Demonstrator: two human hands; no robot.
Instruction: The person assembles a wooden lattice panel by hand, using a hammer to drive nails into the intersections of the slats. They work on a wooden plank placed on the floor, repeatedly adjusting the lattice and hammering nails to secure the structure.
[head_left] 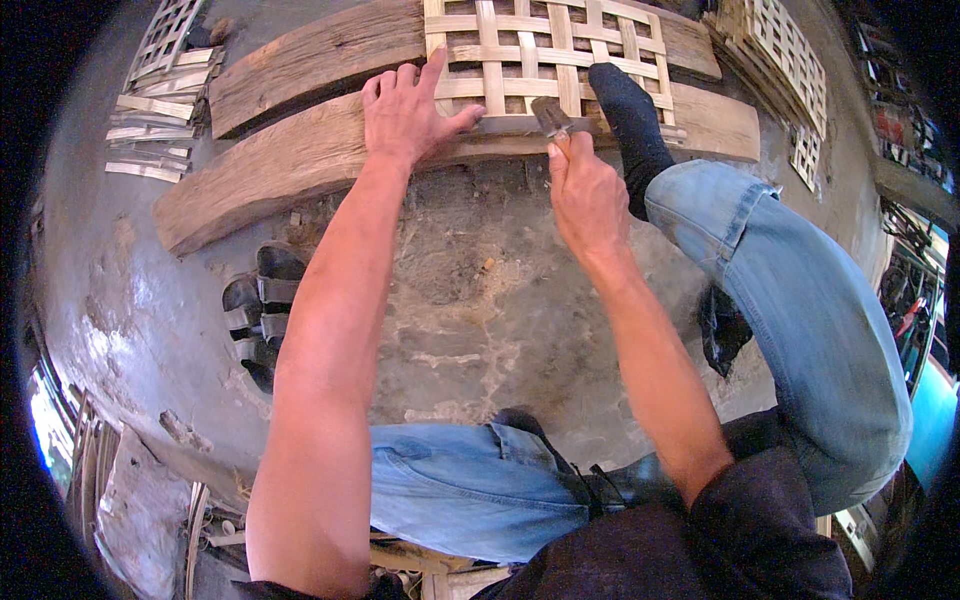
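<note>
A woven lattice of pale flat bamboo strips lies across two thick wooden beams. My left hand rests at its near left corner, thumb and fingers apart, the thumb along the near edge. In my right hand is a short tool with a wooden handle and a wide, dark metal blade. The blade's end lies over the lattice's near edge, right of centre; I cannot tell if it touches the strips. My foot in a black sock stands on the lattice's right part.
The near wooden beam and far wooden beam rest on a concrete floor. Loose bamboo strips lie at far left. Finished-looking lattices are stacked at far right. Black sandals sit left of my left forearm.
</note>
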